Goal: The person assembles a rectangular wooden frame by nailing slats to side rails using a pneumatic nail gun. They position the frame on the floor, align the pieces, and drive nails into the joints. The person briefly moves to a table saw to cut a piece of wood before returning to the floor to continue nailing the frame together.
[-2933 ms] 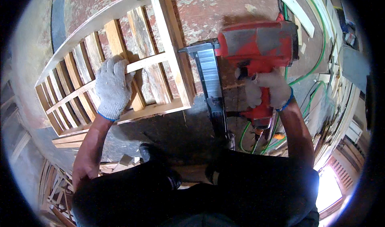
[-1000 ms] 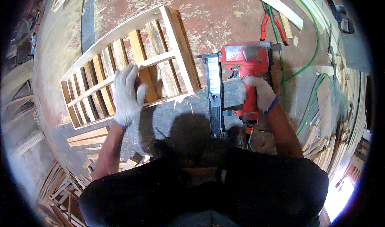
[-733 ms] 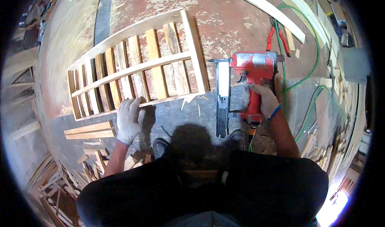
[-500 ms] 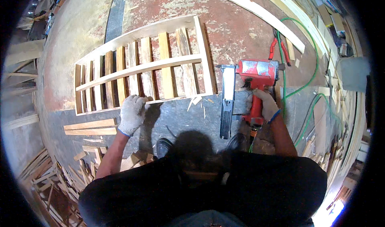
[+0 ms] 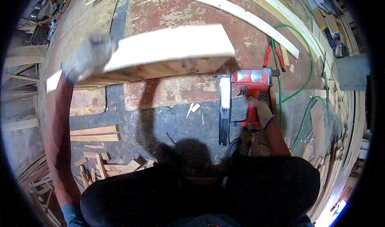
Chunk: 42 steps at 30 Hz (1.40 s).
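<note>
Grey-gloved left hand [image 5: 90, 57]: blurred at the long, pale wooden frame [image 5: 172, 44]; grip cannot be told. Gloved right hand [image 5: 262, 113]: closed around the handle of red-and-black nail gun [image 5: 252, 78].

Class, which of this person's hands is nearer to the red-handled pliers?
Right. The right hand, gripping the red nail gun, is below the pliers in view; the left hand is far to their left, at the wooden frame.
</note>
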### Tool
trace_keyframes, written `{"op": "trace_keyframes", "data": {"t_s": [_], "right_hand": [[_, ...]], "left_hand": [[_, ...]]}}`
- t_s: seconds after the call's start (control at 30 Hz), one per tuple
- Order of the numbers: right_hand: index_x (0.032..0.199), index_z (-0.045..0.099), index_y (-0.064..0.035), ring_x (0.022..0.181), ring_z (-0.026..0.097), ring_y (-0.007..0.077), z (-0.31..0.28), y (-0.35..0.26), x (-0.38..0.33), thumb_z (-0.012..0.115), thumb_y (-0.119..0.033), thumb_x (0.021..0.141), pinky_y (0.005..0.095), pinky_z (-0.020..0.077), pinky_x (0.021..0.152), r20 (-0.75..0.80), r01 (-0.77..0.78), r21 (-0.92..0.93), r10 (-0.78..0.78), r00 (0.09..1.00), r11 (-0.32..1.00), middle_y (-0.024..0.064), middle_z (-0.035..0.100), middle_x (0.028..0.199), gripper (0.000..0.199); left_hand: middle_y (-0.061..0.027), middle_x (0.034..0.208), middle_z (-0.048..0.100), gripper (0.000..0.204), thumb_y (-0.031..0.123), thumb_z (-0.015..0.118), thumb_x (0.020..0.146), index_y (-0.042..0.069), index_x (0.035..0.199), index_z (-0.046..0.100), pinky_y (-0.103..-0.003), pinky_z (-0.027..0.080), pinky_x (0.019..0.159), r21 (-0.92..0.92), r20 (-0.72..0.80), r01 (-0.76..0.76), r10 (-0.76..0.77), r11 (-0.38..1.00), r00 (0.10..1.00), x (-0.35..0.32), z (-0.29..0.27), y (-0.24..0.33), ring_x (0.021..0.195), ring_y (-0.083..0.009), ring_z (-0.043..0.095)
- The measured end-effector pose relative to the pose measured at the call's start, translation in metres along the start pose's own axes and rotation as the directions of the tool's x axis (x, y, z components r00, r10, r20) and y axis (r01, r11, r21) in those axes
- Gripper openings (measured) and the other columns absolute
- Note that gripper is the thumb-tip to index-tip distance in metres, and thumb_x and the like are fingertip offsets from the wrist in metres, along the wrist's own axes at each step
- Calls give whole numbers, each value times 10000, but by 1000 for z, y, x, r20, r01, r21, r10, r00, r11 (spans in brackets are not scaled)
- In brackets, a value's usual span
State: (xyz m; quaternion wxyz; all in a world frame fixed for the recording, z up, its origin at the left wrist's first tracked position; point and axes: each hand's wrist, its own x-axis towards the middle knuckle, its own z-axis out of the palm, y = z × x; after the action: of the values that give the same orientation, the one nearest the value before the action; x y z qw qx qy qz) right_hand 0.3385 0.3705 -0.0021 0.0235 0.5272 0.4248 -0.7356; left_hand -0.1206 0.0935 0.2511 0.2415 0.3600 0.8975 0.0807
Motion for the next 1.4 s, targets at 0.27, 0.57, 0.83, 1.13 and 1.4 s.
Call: {"op": "trace_keyframes", "data": {"t_s": [0.27,0.57,0.83,1.13,1.4], "right_hand": [[1119,695,-89,806,684,139,-29,30,29,686,-353,944,331,568,672,15,181,-227,-182,983,957,4,692,924,316],[1132,673,-40,767,690,227,4,-5,-3,605,-317,1001,383,573,735,73,73,-65,-69,995,995,118,712,854,314],[1105,658,-33,661,666,241,-7,4,9,577,-287,1014,379,553,645,163,116,-19,-112,980,993,100,694,802,281],[992,652,-28,649,655,250,-9,3,14,582,-223,975,376,547,635,225,80,45,-88,970,996,96,678,757,208],[972,574,-22,572,623,245,-27,-12,-36,611,-148,928,402,537,545,134,201,68,-208,969,977,103,605,695,139]], "left_hand": [[-158,1165,722,340,296,567,1056,34,1215,715,-424,482,1014,240,-835,-302,355,922,420,87,6,-33,1099,-329,663],[-251,1577,434,657,182,630,987,-1,1565,378,-480,282,1238,174,-806,-153,230,973,545,58,134,-70,1474,-425,392],[-277,1012,672,534,355,660,952,38,1357,520,-540,487,912,16,-620,49,-29,999,784,117,171,-65,1041,-458,627],[-316,1175,658,558,430,526,1022,55,1435,510,-565,465,986,59,-484,98,-57,993,873,116,178,-81,1101,-498,617],[-327,1045,666,659,418,561,1003,-34,1463,428,-551,488,970,128,-328,78,-32,989,944,32,194,-37,1077,-506,625]]}}
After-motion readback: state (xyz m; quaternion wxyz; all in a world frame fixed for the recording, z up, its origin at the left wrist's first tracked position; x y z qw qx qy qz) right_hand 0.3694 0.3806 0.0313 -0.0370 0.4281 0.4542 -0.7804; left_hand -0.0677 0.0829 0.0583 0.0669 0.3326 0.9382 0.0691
